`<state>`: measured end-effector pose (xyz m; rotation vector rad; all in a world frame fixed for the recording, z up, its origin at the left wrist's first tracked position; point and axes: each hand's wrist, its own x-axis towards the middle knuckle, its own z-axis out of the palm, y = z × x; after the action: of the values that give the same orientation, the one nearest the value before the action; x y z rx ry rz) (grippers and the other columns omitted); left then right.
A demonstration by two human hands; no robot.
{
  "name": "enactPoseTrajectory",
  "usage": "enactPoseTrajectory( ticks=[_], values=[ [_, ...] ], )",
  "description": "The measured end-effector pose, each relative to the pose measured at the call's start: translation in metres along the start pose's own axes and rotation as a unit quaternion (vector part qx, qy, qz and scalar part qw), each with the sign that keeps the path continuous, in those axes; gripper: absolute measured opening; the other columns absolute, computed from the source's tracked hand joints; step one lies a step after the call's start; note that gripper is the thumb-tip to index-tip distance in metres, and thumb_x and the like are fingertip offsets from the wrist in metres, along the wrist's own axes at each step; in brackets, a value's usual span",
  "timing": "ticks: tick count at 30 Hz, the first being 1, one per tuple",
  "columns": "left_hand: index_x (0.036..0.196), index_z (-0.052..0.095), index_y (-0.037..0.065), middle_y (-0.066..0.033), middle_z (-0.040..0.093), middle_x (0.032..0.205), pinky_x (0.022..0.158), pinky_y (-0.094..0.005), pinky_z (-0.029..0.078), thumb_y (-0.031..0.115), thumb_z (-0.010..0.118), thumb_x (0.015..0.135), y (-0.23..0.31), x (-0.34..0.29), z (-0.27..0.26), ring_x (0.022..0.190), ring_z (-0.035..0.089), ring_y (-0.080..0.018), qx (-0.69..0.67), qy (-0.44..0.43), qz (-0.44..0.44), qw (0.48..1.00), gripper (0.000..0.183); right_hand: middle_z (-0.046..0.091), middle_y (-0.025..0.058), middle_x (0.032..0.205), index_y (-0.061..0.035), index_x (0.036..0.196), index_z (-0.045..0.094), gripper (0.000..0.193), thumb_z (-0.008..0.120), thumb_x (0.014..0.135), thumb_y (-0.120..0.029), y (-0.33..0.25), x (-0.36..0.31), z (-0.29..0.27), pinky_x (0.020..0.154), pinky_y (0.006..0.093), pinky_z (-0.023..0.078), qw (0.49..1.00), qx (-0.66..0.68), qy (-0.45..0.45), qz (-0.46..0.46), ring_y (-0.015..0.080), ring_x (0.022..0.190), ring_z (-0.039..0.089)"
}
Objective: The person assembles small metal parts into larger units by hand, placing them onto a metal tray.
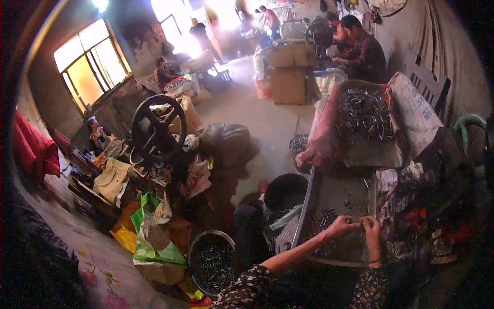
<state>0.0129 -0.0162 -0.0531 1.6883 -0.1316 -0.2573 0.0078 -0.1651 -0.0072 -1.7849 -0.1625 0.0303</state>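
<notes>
place: small, crowded workshop
near: metal tray (pixel 339 193) and round basin (pixel 212 260) holding small metal parts
right: open sack (pixel 363 116) heaped with the same parts
far: people (pixel 363 49) seated working beside cardboard boxes (pixel 288 72)
left: black handwheel (pixel 157 127) amid clutter

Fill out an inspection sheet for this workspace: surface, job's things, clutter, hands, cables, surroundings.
Surface: grey metal tray, tilted toward the person, small metal parts scattered on it.
Job's things: small metal piece pinched between both hands; dark basin of metal parts lower left; sack of metal parts above the tray.
Clutter: green plastic bag, rags and bags heaped at left.
Hands: left hand and right hand meet over the tray, fingertips closed on the piece.
Cables: nothing seen.
Surroundings: black handwheel, cardboard boxes, other people seated at the back.
</notes>
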Motion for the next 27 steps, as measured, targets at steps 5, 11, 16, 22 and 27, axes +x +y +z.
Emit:
enactPoseTrajectory(
  ticks=[5,11,16,22,27],
  values=[
    [0.084,0.058,0.004,0.0003,0.054,0.064,0.047,-0.0219,0.037,0.034,0.057,0.074,0.010,-0.003,0.000,0.055,0.045,-0.0061,-0.025,-0.025,-0.019,0.999,0.032,0.052,-0.0011,0.068,-0.0032,0.076,0.055,0.016,0.053,0.078,-0.019,0.011,-0.001,-0.003,0.052,0.0211,0.037,0.995,0.073,0.024,0.056,0.0073,0.058,0.046],
    [0.094,0.055,0.009,0.0050,0.046,0.066,0.048,-0.0166,0.031,0.033,0.050,0.079,0.031,-0.019,-0.017,0.055,0.038,-0.0039,-0.473,-0.068,-0.245,0.843,0.028,0.047,-0.0004,0.063,-0.0064,0.084,0.049,0.020,0.053,0.079,-0.026,-0.009,-0.004,-0.005,0.040,0.0217,0.033,0.976,0.166,0.091,0.108,0.0077,0.045,0.040],
    [0.094,0.054,0.009,0.0003,0.050,0.066,0.048,-0.0200,0.036,0.036,0.052,0.077,0.047,-0.048,-0.035,0.058,0.045,-0.0063,-0.323,-0.034,-0.190,0.926,0.032,0.047,-0.0010,0.062,-0.0055,0.083,0.051,0.018,0.052,0.079,-0.023,0.003,-0.001,-0.007,0.040,0.0217,0.032,0.979,0.185,0.035,0.083,0.0076,0.045,0.040],
    [0.095,0.051,0.003,-0.0111,0.056,0.080,0.059,-0.0299,0.044,0.015,0.055,0.075,0.023,-0.088,-0.064,0.067,0.054,-0.0199,0.133,0.014,0.024,0.991,0.024,0.049,-0.0007,0.064,-0.0055,0.080,0.052,0.015,0.052,0.079,-0.021,-0.008,-0.006,-0.002,0.039,0.0222,0.033,0.978,0.190,0.036,0.083,0.0082,0.048,0.043],
    [0.101,0.044,0.005,-0.0186,0.046,0.094,0.062,-0.0406,0.044,0.008,0.054,0.069,0.027,-0.116,-0.058,0.075,0.051,-0.0368,0.346,-0.052,0.171,0.921,0.033,0.050,-0.0004,0.064,-0.0056,0.082,0.051,0.016,0.053,0.078,-0.021,0.008,-0.003,-0.006,0.039,0.0218,0.035,0.978,0.189,0.006,0.083,0.0086,0.048,0.044]
  ],
)
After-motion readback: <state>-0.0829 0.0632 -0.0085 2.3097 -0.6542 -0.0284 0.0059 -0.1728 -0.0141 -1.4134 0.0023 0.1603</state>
